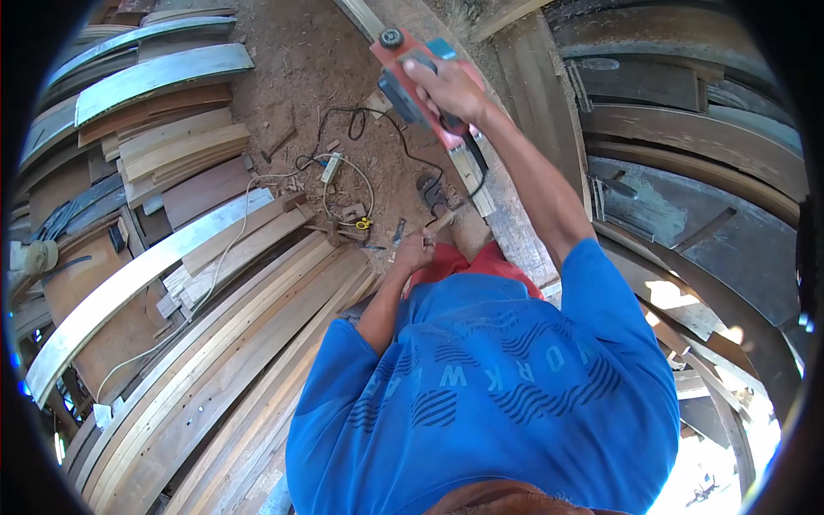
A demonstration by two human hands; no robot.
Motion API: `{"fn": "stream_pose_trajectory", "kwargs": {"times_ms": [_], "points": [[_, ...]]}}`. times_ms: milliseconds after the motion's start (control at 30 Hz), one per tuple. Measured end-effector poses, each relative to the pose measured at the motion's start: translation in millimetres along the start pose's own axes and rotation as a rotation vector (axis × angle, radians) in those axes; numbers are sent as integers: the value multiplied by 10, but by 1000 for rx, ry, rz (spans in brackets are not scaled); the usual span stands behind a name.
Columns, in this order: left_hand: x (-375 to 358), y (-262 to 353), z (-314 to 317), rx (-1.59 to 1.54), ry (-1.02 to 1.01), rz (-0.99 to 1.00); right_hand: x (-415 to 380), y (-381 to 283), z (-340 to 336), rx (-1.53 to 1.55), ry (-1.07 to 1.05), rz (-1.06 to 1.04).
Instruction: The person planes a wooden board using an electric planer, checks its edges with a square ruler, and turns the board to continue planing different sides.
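Note:
My right hand (446, 90) is closed around the handle of a red electric planer (396, 58), which has a dark round knob at its front. The planer rests along a long, narrow strip of light wood (473, 178) on the bench (524, 236). The dark power cord (403, 142) loops from its rear down toward the ground. My left hand (415, 252) is low by my red shorts, fingers curled in. A small pale piece shows just beyond its fingertips; I cannot tell what that hand holds.
On the ground left of the bench are a white power strip (330, 168), a hammer (278, 144) and a small yellow item (364, 223) among shavings. Stacked boards (184, 154) and long planks (249, 318) fill the left side. More boards (678, 137) stand along the right.

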State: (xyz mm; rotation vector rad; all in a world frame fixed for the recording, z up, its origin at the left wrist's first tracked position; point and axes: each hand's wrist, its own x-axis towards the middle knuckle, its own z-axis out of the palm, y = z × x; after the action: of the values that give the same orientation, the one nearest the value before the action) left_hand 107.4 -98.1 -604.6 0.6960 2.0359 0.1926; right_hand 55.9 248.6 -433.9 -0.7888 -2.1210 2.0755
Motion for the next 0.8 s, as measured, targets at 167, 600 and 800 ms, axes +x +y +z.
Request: {"fn": "stream_pose_trajectory", "kwargs": {"times_ms": [167, 600, 800], "points": [[15, -43, -114, -51, 69, 0, -52, 205, -18, 12, 49, -85], [492, 256, -129, -1008, 173, -64, -893, 384, 188, 116, 123, 77], [1234, 843, -548, -1196, 385, 136, 696, -218, 238, 128, 169, 120]]}}
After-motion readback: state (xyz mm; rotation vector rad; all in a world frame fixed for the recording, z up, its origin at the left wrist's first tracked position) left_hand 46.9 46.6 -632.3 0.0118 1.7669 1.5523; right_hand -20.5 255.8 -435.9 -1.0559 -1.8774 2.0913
